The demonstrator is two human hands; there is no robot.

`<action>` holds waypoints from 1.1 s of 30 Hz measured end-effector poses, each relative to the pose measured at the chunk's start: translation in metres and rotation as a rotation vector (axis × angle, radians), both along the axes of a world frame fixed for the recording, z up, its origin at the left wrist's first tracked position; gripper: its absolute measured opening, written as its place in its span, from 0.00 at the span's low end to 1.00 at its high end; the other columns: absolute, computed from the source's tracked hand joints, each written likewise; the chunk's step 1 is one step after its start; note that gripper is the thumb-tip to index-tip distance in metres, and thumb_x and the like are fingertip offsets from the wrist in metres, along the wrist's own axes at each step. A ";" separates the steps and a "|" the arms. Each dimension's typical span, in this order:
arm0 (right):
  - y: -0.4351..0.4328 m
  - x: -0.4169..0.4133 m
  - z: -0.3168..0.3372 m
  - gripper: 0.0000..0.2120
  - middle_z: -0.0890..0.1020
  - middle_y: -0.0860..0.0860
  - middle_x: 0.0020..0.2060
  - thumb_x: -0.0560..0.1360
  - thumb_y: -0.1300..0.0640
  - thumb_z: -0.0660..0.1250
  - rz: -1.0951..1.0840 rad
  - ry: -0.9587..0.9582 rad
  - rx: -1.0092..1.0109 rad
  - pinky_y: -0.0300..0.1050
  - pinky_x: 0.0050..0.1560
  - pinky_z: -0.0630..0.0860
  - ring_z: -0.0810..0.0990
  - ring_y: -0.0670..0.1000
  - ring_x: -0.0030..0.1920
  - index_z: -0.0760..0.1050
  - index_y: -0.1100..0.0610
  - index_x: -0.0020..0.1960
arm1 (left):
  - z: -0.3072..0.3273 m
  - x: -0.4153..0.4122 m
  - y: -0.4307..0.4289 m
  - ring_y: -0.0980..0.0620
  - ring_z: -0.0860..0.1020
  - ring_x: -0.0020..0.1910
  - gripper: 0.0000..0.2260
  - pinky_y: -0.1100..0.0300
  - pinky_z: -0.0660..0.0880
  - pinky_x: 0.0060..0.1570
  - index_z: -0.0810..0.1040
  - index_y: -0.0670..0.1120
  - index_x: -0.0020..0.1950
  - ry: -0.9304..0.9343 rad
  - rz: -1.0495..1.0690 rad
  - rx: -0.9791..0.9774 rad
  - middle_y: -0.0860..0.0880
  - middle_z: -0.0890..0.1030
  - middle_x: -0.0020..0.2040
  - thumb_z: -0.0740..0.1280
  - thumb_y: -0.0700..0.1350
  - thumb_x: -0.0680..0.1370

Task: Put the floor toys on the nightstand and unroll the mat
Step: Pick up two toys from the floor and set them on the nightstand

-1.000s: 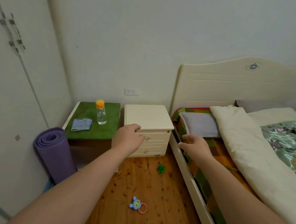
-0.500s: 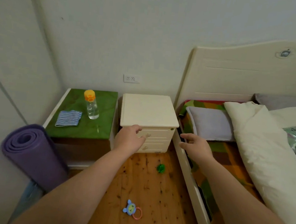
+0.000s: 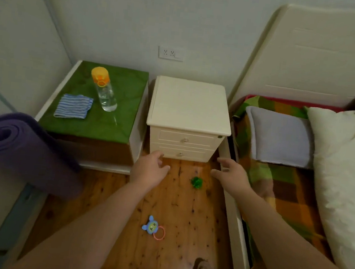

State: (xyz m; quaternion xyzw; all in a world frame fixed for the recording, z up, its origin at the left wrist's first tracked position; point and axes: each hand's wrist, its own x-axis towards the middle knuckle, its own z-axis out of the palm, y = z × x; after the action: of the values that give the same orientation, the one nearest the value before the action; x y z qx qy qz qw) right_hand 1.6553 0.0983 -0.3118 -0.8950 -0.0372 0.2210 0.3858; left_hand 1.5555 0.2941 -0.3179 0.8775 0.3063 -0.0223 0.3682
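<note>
Left grip (image 3: 148, 170), right grip (image 3: 231, 175) at frame centre: both empty, fingers loosely spread, flanking green toy (image 3: 196, 182) on floor, likely lining up pickup. Blue rattle (image 3: 153, 228) on floor, lower centre. Nightstand (image 3: 189, 105) just above hands. Purple mat (image 3: 24, 146) rolled, left edge.
</note>
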 end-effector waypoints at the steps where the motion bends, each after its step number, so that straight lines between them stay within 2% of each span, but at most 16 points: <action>1: 0.003 0.005 -0.010 0.23 0.75 0.51 0.64 0.73 0.55 0.68 0.020 0.014 0.004 0.50 0.58 0.75 0.75 0.52 0.61 0.69 0.52 0.68 | -0.010 0.001 0.000 0.49 0.79 0.55 0.22 0.60 0.72 0.48 0.72 0.51 0.66 0.011 0.030 -0.009 0.51 0.82 0.56 0.67 0.52 0.73; 6: 0.014 0.026 -0.080 0.22 0.76 0.51 0.63 0.74 0.55 0.68 0.155 0.073 -0.004 0.54 0.59 0.76 0.76 0.52 0.60 0.70 0.50 0.66 | -0.082 0.001 -0.012 0.51 0.78 0.58 0.21 0.62 0.69 0.48 0.71 0.50 0.67 0.111 0.207 -0.084 0.50 0.80 0.60 0.68 0.50 0.74; 8: 0.015 0.030 -0.111 0.21 0.74 0.51 0.64 0.74 0.56 0.68 0.198 0.067 -0.023 0.51 0.62 0.74 0.73 0.52 0.63 0.70 0.52 0.66 | -0.115 -0.001 -0.020 0.51 0.77 0.59 0.21 0.61 0.71 0.50 0.71 0.50 0.67 0.134 0.240 -0.108 0.50 0.80 0.60 0.68 0.50 0.74; 11: 0.015 0.030 -0.176 0.20 0.73 0.52 0.65 0.74 0.56 0.67 0.263 0.104 -0.075 0.46 0.60 0.71 0.72 0.53 0.64 0.71 0.53 0.66 | -0.182 -0.006 -0.034 0.50 0.77 0.58 0.21 0.61 0.71 0.50 0.71 0.49 0.67 0.190 0.292 -0.182 0.49 0.80 0.61 0.68 0.50 0.74; 15: 0.020 0.016 -0.277 0.20 0.74 0.54 0.63 0.74 0.55 0.67 0.306 0.168 -0.160 0.49 0.58 0.75 0.74 0.53 0.62 0.72 0.52 0.65 | -0.286 -0.026 -0.047 0.48 0.79 0.55 0.21 0.60 0.73 0.51 0.73 0.46 0.66 0.275 0.361 -0.289 0.46 0.81 0.59 0.69 0.48 0.74; 18: 0.030 0.000 -0.357 0.19 0.74 0.52 0.64 0.73 0.55 0.68 0.378 0.183 -0.207 0.47 0.57 0.75 0.74 0.52 0.61 0.72 0.52 0.64 | -0.361 -0.046 -0.052 0.50 0.78 0.48 0.19 0.63 0.68 0.44 0.76 0.42 0.61 0.275 0.449 -0.327 0.43 0.82 0.55 0.71 0.45 0.72; 20: 0.035 -0.017 -0.419 0.21 0.73 0.52 0.66 0.73 0.56 0.68 0.452 0.220 -0.220 0.46 0.57 0.73 0.74 0.52 0.61 0.72 0.53 0.65 | -0.419 -0.061 -0.054 0.48 0.76 0.47 0.17 0.61 0.68 0.44 0.76 0.40 0.59 0.287 0.564 -0.401 0.40 0.81 0.54 0.71 0.43 0.71; 22: 0.043 -0.032 -0.485 0.22 0.73 0.54 0.66 0.72 0.56 0.68 0.511 0.281 -0.237 0.44 0.54 0.72 0.75 0.53 0.61 0.72 0.54 0.65 | -0.485 -0.073 -0.055 0.46 0.77 0.50 0.19 0.58 0.70 0.48 0.74 0.39 0.60 0.310 0.687 -0.469 0.39 0.79 0.56 0.71 0.44 0.71; 25: 0.050 -0.047 -0.564 0.22 0.74 0.56 0.65 0.74 0.56 0.66 0.572 0.334 -0.255 0.40 0.52 0.71 0.76 0.55 0.60 0.71 0.56 0.67 | -0.566 -0.086 -0.059 0.41 0.74 0.62 0.28 0.54 0.69 0.58 0.69 0.37 0.67 0.340 0.865 -0.550 0.38 0.74 0.65 0.72 0.48 0.71; 27: 0.052 -0.052 -0.611 0.22 0.74 0.56 0.66 0.74 0.57 0.66 0.595 0.347 -0.259 0.39 0.52 0.70 0.75 0.55 0.61 0.70 0.57 0.67 | -0.615 -0.090 -0.063 0.41 0.72 0.64 0.29 0.55 0.69 0.54 0.68 0.35 0.67 0.311 0.956 -0.602 0.38 0.73 0.66 0.72 0.47 0.71; 30: 0.057 -0.044 -0.665 0.24 0.74 0.57 0.66 0.73 0.58 0.67 0.632 0.311 -0.279 0.38 0.54 0.68 0.75 0.55 0.62 0.70 0.59 0.67 | -0.670 -0.077 -0.060 0.41 0.74 0.61 0.29 0.56 0.70 0.50 0.70 0.33 0.64 0.287 1.006 -0.634 0.36 0.74 0.64 0.73 0.45 0.69; 33: 0.059 -0.029 -0.690 0.22 0.75 0.57 0.65 0.72 0.59 0.67 0.642 0.241 -0.291 0.43 0.57 0.70 0.75 0.56 0.61 0.71 0.57 0.66 | -0.695 -0.062 -0.057 0.44 0.78 0.48 0.23 0.57 0.70 0.42 0.77 0.35 0.54 0.274 0.981 -0.583 0.36 0.79 0.57 0.75 0.48 0.67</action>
State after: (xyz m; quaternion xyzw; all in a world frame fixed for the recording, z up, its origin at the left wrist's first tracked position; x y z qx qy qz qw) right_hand 1.6264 0.1573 -1.0021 -0.8507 -0.2385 0.4376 0.1674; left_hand 1.4934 0.2370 -1.0132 0.4848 0.7027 -0.0457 0.5188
